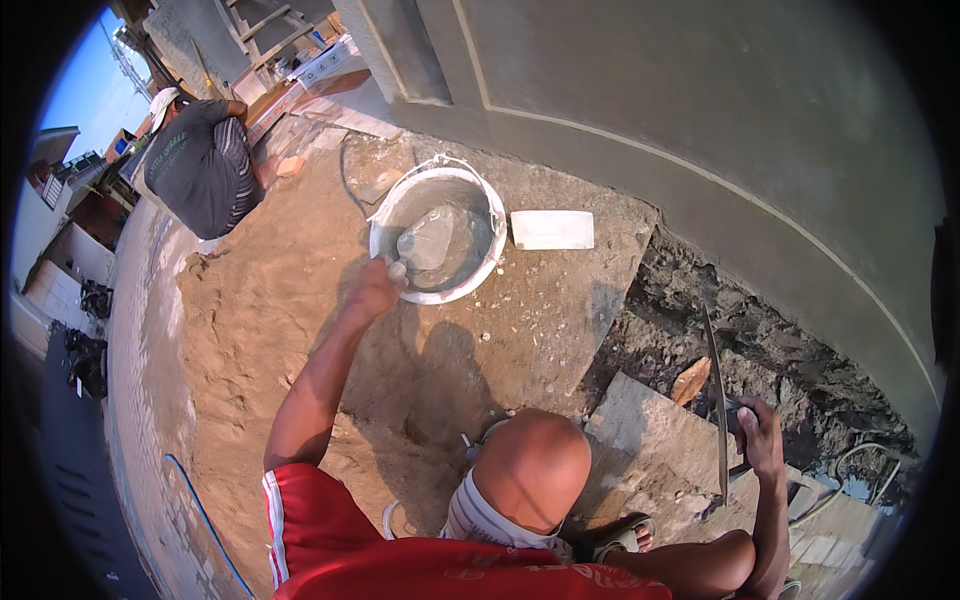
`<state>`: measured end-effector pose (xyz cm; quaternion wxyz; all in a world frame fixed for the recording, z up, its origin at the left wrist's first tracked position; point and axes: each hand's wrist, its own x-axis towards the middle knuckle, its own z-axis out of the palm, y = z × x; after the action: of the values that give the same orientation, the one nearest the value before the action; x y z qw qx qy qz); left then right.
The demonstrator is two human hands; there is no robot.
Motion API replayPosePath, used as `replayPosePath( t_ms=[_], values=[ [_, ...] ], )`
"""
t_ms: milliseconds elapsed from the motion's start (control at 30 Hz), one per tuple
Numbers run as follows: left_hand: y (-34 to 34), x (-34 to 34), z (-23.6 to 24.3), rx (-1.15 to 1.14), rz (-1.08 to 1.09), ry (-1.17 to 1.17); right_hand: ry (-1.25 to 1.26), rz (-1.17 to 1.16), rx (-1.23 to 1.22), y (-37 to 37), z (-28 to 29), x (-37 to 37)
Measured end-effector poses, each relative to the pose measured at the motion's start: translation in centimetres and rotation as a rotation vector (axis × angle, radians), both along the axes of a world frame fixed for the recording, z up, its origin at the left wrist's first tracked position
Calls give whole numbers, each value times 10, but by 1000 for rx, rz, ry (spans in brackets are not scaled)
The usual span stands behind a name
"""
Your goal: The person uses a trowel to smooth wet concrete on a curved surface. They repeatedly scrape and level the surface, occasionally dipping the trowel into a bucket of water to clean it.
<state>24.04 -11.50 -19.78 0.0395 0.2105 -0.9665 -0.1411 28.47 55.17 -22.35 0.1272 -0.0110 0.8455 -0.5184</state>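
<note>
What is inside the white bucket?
The white bucket holds a grey, wet-looking mix and a paler, scoop-like thing, beside the left hand at the rim. The contents hide the bucket's bottom.

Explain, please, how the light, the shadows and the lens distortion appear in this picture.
In the head view, sunlight brightens the sand, while a dark shadow lies between the bucket and the bent knee; in the head view, the pale line on the wall curves, and the corners are black; also in the head view, the white block looks very bright.
</note>
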Motion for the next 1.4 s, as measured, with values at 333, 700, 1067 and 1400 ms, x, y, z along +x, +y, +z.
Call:
replayPosePath(
  t_ms=[333,700,1067,1400],
  values=[
    [26,-2,0,835,179,241,-238,71,-570,-220,57,-87],
    [21,15,-24,208,30,421,-686,63,-1382,-460,12,-98],
    [23,26,-30,105,-86,533,-941,213,-1671,-501,11,-81],
    [18,23,-31,71,-107,480,-1011,123,-1742,-496,28,-84]
  ],
)
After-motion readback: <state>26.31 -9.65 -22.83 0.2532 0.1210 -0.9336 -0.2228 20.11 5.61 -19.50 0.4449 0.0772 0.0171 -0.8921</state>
